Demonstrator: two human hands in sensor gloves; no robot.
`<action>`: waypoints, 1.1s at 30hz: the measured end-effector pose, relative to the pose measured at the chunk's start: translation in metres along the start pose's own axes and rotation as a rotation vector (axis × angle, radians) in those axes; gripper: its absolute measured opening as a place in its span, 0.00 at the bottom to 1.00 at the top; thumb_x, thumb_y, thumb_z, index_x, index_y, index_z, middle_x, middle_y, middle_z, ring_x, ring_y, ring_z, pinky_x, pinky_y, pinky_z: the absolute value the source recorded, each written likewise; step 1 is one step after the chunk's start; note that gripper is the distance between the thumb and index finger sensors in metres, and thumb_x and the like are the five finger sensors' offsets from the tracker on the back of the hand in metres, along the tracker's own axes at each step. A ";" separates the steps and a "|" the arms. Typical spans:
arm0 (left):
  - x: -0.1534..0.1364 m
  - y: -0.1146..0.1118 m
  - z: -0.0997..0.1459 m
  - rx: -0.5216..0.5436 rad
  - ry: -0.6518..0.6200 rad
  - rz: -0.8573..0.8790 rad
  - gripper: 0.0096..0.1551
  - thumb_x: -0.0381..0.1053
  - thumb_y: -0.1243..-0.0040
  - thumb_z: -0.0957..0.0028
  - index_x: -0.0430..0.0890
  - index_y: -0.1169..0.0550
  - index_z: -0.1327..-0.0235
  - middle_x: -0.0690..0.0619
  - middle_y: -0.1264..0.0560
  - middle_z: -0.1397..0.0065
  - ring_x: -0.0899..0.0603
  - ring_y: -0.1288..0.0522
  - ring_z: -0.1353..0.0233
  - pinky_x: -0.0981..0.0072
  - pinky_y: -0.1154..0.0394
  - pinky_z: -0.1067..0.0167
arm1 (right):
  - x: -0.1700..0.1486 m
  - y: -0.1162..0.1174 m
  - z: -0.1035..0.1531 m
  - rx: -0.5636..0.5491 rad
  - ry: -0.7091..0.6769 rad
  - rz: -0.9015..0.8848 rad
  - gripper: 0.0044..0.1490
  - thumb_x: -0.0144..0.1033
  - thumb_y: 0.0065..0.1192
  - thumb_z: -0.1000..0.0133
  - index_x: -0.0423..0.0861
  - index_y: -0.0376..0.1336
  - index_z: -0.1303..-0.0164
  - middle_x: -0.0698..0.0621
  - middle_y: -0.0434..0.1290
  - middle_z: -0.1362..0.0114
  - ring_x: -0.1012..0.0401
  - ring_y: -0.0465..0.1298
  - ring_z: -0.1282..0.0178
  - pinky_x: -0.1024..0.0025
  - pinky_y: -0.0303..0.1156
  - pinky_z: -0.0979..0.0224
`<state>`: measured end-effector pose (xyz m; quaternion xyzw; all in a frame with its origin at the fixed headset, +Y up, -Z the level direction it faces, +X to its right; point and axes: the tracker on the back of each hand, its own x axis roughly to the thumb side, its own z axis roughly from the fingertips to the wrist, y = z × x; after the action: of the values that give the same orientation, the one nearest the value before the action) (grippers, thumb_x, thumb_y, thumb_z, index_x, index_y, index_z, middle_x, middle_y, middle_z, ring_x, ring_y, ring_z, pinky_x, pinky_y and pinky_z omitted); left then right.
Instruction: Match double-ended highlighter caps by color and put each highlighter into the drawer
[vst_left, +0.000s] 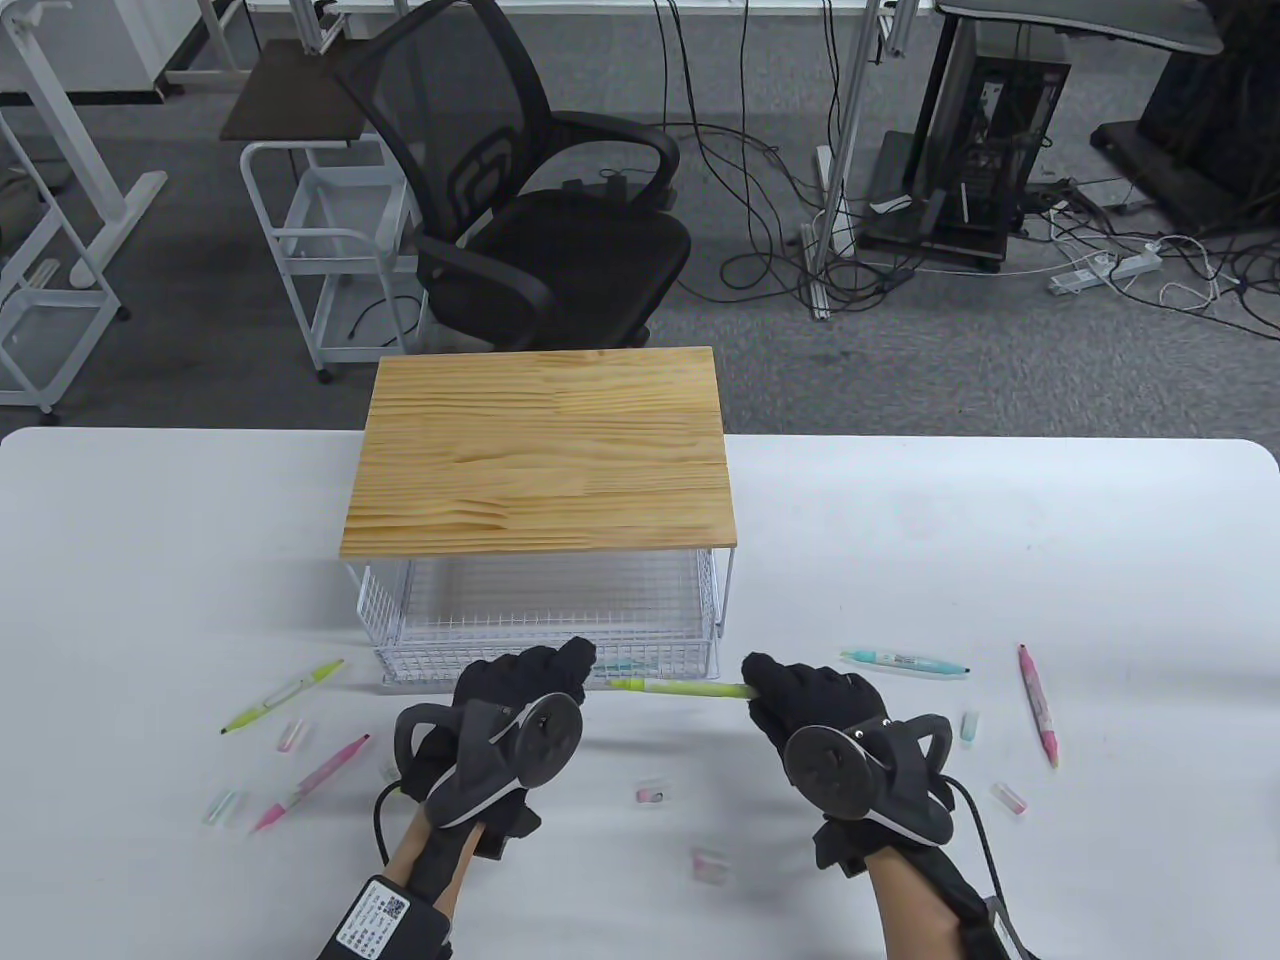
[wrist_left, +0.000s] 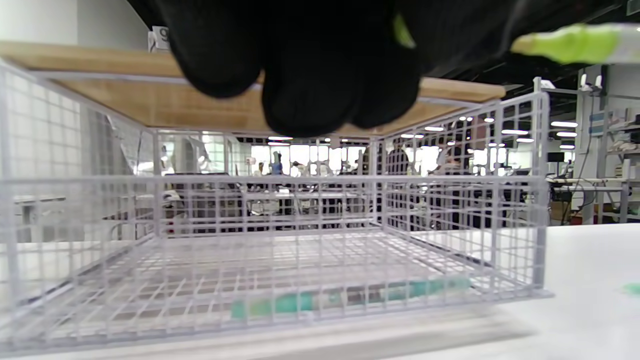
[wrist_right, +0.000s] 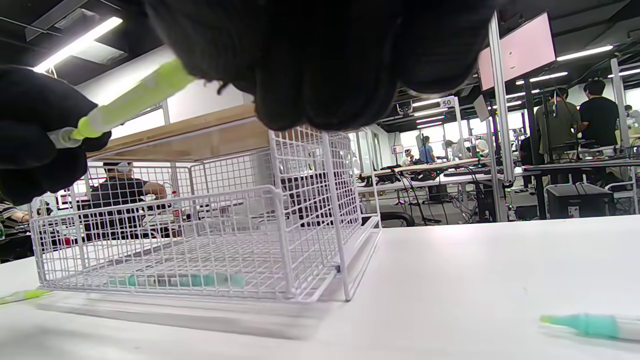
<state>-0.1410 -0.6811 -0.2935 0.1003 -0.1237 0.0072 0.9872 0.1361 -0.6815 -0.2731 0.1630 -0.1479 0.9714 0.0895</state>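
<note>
Table view: I log right hand (vst_left: 815, 705) gripping yellow-green double-ended highlighter (vst_left: 680, 688), left hand (vst_left: 530, 690) pinching its left end, capping likely. Teal highlighter (wrist_left: 345, 297) already in white wire-mesh drawer (vst_left: 545, 625). Four highlighters, loose caps left on white table (vst_left: 1100, 560).

lime-green highlighter (vst_left: 690, 688) between two black gloves, white wire-grid drawer (vst_left: 545, 640) under a pale striped wood top (vst_left: 540, 455), teal highlighter (wrist_left: 350, 297) inside.
</note>
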 end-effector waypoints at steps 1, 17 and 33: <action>0.001 0.000 0.000 0.001 -0.004 -0.002 0.26 0.57 0.49 0.42 0.68 0.35 0.28 0.61 0.21 0.34 0.53 0.18 0.42 0.53 0.23 0.33 | 0.000 0.000 0.000 0.000 0.000 0.001 0.31 0.44 0.58 0.41 0.53 0.61 0.25 0.53 0.76 0.35 0.59 0.81 0.45 0.54 0.74 0.28; 0.018 0.001 0.003 0.012 -0.071 -0.036 0.27 0.57 0.49 0.42 0.65 0.36 0.27 0.62 0.20 0.35 0.54 0.18 0.42 0.54 0.23 0.33 | 0.004 0.003 -0.002 0.030 -0.020 -0.029 0.31 0.44 0.56 0.41 0.53 0.61 0.25 0.53 0.76 0.34 0.59 0.81 0.45 0.54 0.74 0.28; 0.028 -0.003 0.003 0.060 -0.134 -0.091 0.28 0.54 0.49 0.43 0.60 0.34 0.27 0.60 0.19 0.39 0.54 0.17 0.46 0.55 0.21 0.35 | 0.004 0.006 -0.002 0.043 -0.038 -0.021 0.31 0.42 0.56 0.41 0.52 0.61 0.25 0.53 0.77 0.37 0.61 0.81 0.48 0.54 0.75 0.30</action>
<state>-0.1147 -0.6855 -0.2841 0.1356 -0.1845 -0.0409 0.9726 0.1302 -0.6862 -0.2755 0.1848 -0.1268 0.9701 0.0934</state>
